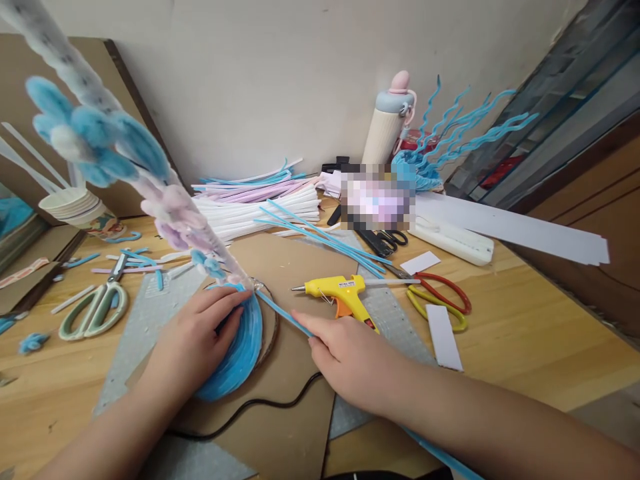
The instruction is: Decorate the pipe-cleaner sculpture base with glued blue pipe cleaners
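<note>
A round base (239,363), covered in curved rows of blue pipe cleaner, lies low on brown cardboard, with a brown rim bare on its right. From it a white fuzzy stem (220,250) with blue and pink pipe-cleaner flowers (103,143) leans up to the left. My left hand (197,333) is closed on the base, its curled fingers pressing near the stem's foot. A blue pipe cleaner (280,310) runs from the stem's foot to my right hand (345,353), which pinches it between thumb and index finger. Its far end passes under my right forearm.
A yellow glue gun (345,293) lies just beyond my right hand, its black cord (265,402) crossing the cardboard (295,417). Green-handled scissors (95,310) are left, red-and-yellow-handled pliers or cutters (445,297) right. Pipe-cleaner bundles (255,210) and a bottle (385,127) stand behind.
</note>
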`<state>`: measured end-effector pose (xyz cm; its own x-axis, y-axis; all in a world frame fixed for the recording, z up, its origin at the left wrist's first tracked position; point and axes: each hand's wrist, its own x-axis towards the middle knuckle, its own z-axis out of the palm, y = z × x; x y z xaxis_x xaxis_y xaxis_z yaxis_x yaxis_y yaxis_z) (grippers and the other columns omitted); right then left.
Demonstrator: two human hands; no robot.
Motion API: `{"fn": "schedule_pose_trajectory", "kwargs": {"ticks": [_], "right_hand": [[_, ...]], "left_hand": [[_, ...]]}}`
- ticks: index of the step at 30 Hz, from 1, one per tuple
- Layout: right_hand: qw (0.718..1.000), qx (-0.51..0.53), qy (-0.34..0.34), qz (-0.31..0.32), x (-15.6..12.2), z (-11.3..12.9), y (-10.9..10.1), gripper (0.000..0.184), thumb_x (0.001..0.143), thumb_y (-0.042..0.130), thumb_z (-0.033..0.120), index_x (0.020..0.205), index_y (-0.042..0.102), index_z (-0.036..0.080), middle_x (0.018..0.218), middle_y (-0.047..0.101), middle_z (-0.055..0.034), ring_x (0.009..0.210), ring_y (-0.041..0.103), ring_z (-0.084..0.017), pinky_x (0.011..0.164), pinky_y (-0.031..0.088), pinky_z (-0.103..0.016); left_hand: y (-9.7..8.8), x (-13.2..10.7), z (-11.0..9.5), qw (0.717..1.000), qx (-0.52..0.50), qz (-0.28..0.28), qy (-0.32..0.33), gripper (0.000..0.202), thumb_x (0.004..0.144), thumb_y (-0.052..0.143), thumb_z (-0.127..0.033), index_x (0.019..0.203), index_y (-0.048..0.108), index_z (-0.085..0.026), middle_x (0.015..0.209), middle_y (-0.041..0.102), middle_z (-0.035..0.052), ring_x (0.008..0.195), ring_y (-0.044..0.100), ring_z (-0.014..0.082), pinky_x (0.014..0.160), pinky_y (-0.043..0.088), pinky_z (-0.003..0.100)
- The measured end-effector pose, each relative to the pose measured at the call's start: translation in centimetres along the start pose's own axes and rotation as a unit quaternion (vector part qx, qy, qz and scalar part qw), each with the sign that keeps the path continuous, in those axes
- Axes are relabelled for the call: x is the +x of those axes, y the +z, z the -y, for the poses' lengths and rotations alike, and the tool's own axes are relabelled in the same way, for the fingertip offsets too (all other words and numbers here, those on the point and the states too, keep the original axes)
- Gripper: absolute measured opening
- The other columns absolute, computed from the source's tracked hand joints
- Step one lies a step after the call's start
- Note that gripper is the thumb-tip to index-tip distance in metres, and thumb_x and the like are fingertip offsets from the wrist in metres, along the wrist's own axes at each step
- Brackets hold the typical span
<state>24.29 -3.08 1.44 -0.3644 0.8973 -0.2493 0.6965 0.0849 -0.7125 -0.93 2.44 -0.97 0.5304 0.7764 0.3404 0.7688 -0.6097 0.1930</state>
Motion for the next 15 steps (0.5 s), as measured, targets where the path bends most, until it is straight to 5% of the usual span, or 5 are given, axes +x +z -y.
{"fn": "schedule_pose_trajectory", "kwargs": {"ticks": [7,15], "right_hand": [[1.000,0.019,-0.018,-0.010,-0.14,-0.05,0.21,0.052,0.091,0.038,0.021,0.142,0.046,0.027,0.104,0.073,-0.0101,0.092,0.067,-0.024,0.079,0.048,-0.036],[1.000,0.025,0.001,-0.011,-0.33,0.12,-0.18,0.052,0.091,0.039,0.021,0.142,0.046,0.027,0.077,0.072,-0.0056,0.065,0.064,-0.017,0.060,0.044,-0.028]], "left_hand": [[-0.05,-0.07,-0.12,1.000,0.001,-0.001,-0.013,0.028,0.094,0.046,-0.032,0.115,0.063,-0.024,0.112,0.066,0.0058,0.102,0.062,0.0205,0.091,0.050,0.034],[0.05,-0.08,-0.11,1.000,0.013,-0.002,-0.025,0.029,0.094,0.045,-0.035,0.111,0.065,-0.024,0.111,0.067,0.0058,0.102,0.063,0.0214,0.091,0.052,0.035]]}}
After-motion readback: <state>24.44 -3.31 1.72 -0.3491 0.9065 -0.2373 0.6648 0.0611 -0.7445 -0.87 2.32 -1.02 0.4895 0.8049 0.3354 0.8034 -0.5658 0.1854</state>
